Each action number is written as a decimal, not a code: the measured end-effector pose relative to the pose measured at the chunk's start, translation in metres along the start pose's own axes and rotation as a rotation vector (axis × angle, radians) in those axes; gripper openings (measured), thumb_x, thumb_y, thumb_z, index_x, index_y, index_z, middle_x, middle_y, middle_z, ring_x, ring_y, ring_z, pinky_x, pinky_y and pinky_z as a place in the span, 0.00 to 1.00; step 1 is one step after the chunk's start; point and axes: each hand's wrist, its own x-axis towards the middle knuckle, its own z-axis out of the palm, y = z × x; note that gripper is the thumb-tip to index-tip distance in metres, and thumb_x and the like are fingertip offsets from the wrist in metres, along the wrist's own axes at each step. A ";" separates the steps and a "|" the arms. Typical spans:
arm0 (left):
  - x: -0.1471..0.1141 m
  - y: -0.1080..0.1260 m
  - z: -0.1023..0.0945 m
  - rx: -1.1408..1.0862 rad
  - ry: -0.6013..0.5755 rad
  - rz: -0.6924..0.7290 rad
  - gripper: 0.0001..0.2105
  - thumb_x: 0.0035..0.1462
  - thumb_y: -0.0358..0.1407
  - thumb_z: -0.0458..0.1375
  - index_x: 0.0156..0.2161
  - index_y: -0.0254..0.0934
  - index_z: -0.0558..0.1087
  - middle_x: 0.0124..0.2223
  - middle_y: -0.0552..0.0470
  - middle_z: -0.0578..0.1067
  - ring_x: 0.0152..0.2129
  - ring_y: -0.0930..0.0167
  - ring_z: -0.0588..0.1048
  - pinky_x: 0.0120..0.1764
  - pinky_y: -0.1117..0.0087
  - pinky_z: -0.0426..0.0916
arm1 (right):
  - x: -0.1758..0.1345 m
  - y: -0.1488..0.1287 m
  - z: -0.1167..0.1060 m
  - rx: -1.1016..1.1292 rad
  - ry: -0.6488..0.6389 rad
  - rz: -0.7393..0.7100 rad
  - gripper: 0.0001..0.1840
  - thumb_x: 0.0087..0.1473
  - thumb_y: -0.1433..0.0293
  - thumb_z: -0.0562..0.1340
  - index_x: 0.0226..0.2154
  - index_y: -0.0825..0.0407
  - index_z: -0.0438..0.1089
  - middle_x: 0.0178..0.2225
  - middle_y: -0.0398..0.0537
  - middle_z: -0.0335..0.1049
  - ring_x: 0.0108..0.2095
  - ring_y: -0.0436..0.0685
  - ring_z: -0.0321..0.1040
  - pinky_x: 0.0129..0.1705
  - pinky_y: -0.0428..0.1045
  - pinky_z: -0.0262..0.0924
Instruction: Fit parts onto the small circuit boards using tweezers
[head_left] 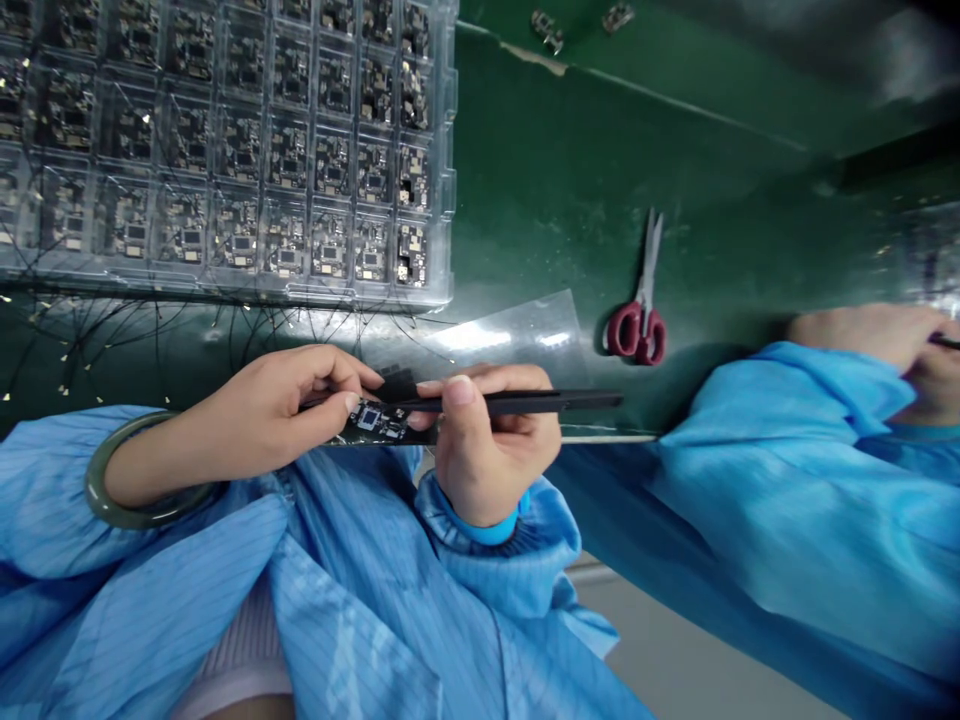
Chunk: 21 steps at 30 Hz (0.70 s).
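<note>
Head view: the left hand [304,412] pinches a board [379,419] at the near edge of the green table [540,200]; the right hand [495,430] is closed round black tweezers [559,401], their tips (dark against dark) hard to make out. The frame crops the tray [441,288] and a co-worker's sleeve [810,440]. Scissors [645,302] lie on the table; grey floor [675,640] shows below.

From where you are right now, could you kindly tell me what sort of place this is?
Probably an electronics assembly workshop: circuit boards sit in a clear compartment tray, the left hand holds another small board, and the right hand holds a slim black tool.
</note>
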 end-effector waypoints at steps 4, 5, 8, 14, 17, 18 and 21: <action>0.000 0.004 0.000 -0.018 0.021 -0.015 0.06 0.61 0.37 0.53 0.36 0.36 0.68 0.49 0.48 0.75 0.44 0.65 0.75 0.41 0.67 0.72 | -0.004 0.001 0.004 -0.026 0.014 0.001 0.10 0.52 0.63 0.66 0.29 0.46 0.64 0.24 0.37 0.73 0.17 0.49 0.71 0.18 0.45 0.68; 0.000 0.004 0.000 -0.017 0.024 -0.020 0.07 0.61 0.38 0.53 0.37 0.36 0.69 0.49 0.48 0.75 0.43 0.65 0.75 0.40 0.67 0.72 | -0.004 0.002 0.005 -0.025 0.017 -0.005 0.10 0.52 0.63 0.67 0.29 0.46 0.64 0.23 0.36 0.72 0.17 0.49 0.71 0.18 0.44 0.68; 0.000 0.005 0.000 -0.023 0.032 -0.028 0.08 0.61 0.39 0.53 0.38 0.36 0.70 0.48 0.48 0.75 0.42 0.65 0.75 0.39 0.68 0.72 | -0.005 0.005 0.008 -0.024 0.022 -0.021 0.09 0.52 0.64 0.67 0.30 0.47 0.65 0.22 0.35 0.71 0.17 0.48 0.70 0.18 0.44 0.67; -0.001 0.005 0.001 -0.050 0.040 -0.040 0.08 0.61 0.39 0.53 0.38 0.36 0.69 0.48 0.48 0.75 0.42 0.66 0.74 0.38 0.69 0.71 | -0.004 0.005 0.008 -0.076 0.026 -0.039 0.10 0.52 0.62 0.66 0.30 0.47 0.64 0.22 0.36 0.71 0.18 0.49 0.71 0.19 0.44 0.67; -0.001 0.005 0.001 -0.059 0.046 -0.037 0.08 0.61 0.39 0.53 0.37 0.36 0.69 0.48 0.48 0.75 0.41 0.66 0.74 0.37 0.70 0.71 | -0.005 0.006 0.009 -0.087 0.030 -0.056 0.10 0.53 0.62 0.66 0.30 0.46 0.64 0.23 0.36 0.70 0.18 0.49 0.71 0.19 0.44 0.67; -0.001 0.005 0.001 -0.061 0.047 -0.038 0.08 0.61 0.39 0.53 0.37 0.36 0.69 0.48 0.48 0.75 0.41 0.67 0.74 0.37 0.70 0.71 | -0.005 0.006 0.009 -0.091 0.030 -0.063 0.10 0.53 0.63 0.65 0.30 0.46 0.64 0.23 0.36 0.70 0.18 0.49 0.71 0.19 0.44 0.67; -0.001 0.006 0.002 -0.061 0.052 -0.037 0.08 0.61 0.39 0.53 0.36 0.36 0.69 0.48 0.49 0.75 0.41 0.67 0.74 0.36 0.71 0.71 | -0.005 0.008 0.010 -0.093 0.028 -0.104 0.08 0.54 0.65 0.65 0.31 0.46 0.64 0.24 0.36 0.70 0.20 0.49 0.71 0.20 0.45 0.68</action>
